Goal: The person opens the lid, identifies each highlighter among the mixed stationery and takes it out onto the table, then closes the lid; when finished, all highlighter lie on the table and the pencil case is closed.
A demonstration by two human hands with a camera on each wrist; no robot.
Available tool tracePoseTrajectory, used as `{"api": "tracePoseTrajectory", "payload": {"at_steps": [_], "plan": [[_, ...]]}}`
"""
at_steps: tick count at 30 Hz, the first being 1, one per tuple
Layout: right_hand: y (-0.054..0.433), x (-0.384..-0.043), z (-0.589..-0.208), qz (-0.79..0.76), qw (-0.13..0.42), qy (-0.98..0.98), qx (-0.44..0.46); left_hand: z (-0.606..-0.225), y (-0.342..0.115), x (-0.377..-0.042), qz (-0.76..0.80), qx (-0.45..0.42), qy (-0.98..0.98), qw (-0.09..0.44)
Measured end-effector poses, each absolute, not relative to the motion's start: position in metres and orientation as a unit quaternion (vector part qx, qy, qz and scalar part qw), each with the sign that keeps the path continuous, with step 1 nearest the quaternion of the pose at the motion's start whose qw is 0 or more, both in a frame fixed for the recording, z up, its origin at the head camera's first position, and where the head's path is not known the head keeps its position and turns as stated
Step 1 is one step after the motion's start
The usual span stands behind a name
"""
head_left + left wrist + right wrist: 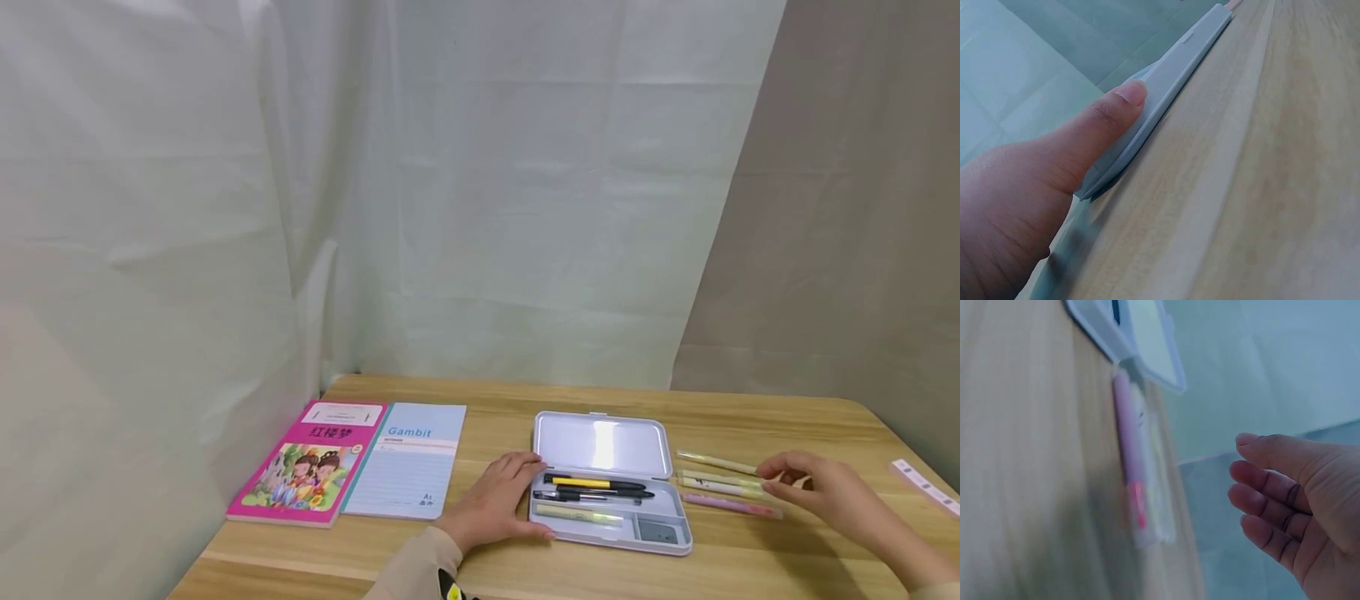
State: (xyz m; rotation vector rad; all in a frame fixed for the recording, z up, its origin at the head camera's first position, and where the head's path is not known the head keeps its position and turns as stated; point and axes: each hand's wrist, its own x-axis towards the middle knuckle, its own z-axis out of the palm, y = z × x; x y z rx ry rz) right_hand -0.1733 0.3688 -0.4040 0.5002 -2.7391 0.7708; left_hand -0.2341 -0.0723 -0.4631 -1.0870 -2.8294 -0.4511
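Note:
My left hand (491,500) holds the left end of an open pencil case (585,543), its thumb along the front wall and its fingers at the left edge by the hinge. The left wrist view shows the thumb (1110,115) against the case's side. Inside lie a yellow-and-black pen (592,482), black pens, a pale yellow pen (577,515) and a dark grey block (657,532). Hovering by the right ends of three pens is my right hand (821,487), fingers loosely bent around nothing. A pink-purple pen (1125,425) lies nearest the front, beside two pale yellow ones (716,461).
To the left lie a pink picture-covered book (300,475) and a light blue notebook (405,467), side by side. A pale pink-and-white strip (926,487) rests near the table's right edge. Grey-white curtains (525,208) stand behind and at the sides of the wooden table (615,575).

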Motion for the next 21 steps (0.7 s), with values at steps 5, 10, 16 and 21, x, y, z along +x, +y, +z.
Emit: {"api": "tracePoseTrajectory", "payload": {"at_steps": [5,10,16,21], "plan": [[0.356,-0.176,-0.391,0.242,0.143,-0.940,0.193,-0.463,-0.072,-0.234,-0.142,-0.356,-0.923,0.044],[0.344,-0.177,-0.379,0.221,0.153,-0.938,0.219,-0.464,-0.071,-0.235,-0.144,-0.356,-0.922,0.044],[0.327,-0.177,-0.370,0.204,0.178,-0.929,0.251,-0.464,-0.071,-0.234,-0.144,-0.354,-0.923,0.044],[0.313,-0.179,-0.368,0.202,0.170,-0.925,0.273,-0.463,-0.072,-0.234,-0.143,-0.356,-0.922,0.047]]}}
